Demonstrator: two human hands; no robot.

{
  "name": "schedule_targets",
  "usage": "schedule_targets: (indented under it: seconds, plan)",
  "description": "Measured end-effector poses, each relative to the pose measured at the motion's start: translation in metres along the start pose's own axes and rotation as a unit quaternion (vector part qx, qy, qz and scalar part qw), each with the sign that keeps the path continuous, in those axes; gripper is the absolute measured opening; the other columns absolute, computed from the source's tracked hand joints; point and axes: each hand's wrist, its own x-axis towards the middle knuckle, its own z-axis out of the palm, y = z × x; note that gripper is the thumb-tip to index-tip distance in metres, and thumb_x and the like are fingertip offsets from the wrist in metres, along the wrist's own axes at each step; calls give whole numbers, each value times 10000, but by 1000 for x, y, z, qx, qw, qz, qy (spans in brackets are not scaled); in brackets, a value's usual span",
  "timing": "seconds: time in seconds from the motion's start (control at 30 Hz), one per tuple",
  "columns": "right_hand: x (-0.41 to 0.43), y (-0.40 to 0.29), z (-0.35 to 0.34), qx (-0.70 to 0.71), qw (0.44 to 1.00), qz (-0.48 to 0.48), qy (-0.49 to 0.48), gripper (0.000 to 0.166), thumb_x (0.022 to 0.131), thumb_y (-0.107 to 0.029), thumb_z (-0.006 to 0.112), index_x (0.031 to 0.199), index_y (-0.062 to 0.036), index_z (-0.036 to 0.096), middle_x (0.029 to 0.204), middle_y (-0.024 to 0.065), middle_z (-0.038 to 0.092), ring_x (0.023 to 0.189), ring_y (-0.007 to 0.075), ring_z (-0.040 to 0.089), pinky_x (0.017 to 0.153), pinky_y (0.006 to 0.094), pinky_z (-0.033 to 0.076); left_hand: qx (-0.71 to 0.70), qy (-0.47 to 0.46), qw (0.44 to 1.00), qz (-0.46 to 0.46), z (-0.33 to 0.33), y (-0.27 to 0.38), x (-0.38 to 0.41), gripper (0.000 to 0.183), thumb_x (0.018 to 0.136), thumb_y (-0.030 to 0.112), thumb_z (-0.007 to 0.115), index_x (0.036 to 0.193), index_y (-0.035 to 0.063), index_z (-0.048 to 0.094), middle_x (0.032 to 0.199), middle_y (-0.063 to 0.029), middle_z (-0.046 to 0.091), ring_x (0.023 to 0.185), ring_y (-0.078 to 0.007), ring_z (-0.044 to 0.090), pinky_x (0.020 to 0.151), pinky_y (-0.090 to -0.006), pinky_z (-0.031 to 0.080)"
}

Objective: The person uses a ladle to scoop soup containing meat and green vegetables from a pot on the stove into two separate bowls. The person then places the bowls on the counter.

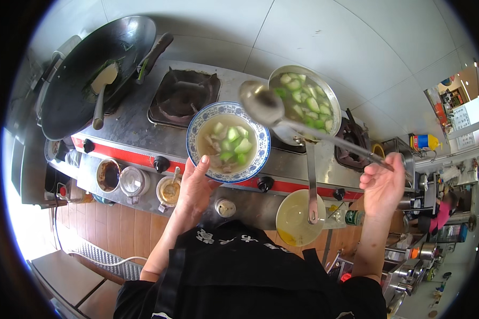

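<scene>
My left hand (195,187) grips the near-left rim of a blue-and-white patterned bowl (189,137), thumb on top. Broth with green gourd-like chunks (235,144) and pieces that look like meat fills much of it. My right hand (383,185) is closed around the end of a long metal ladle (263,104). The ladle's head, blurred, is above the stove between the bowl and a long-handled metal pot (337,107). More green chunks in liquid (303,97) are in that pot, whose handle points towards me.
A large black wok (72,91) with a spatula (99,95) stands at left, near a gas burner (183,97). Seasoning jars (135,181) line the front shelf. A pale bowl with yellow residue (299,211) sits below the pot's handle. A person in pink (441,215) is far right.
</scene>
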Motion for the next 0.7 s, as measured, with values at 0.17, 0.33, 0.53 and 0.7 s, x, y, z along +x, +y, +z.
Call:
schedule_targets:
  seconds: [0.17,0.33,0.53,0.7]
  plan:
    - [5,1,19,-256,947,-192,-21,274,957,-245,362,944,27,389,710,229,614,566,280,642,506,337,559,10,16,1000,11,3,-2,2,544,859,326,578,1304,123,341,1253,-94,471,1092,-241,521,829,-413,495]
    - [22,18,32,-387,889,-235,-67,238,958,-165,379,892,57,433,725,197,615,635,222,648,573,295,549,19,15,1000,10,3,-2,2,534,859,327,579,1293,121,347,1246,-94,478,1088,-238,527,824,-411,505]
    - [41,27,47,-370,902,-206,-82,229,954,-164,397,875,47,436,685,177,610,602,191,637,538,273,538,20,20,999,15,0,-5,4,525,868,318,567,1296,117,339,1251,-104,472,1095,-246,525,830,-420,506]
    - [48,25,58,-303,938,-157,-66,243,958,-191,382,880,37,411,690,209,610,567,225,637,502,294,541,19,16,999,24,0,-5,4,501,889,304,536,1297,100,330,1252,-115,469,1084,-252,534,821,-408,513]
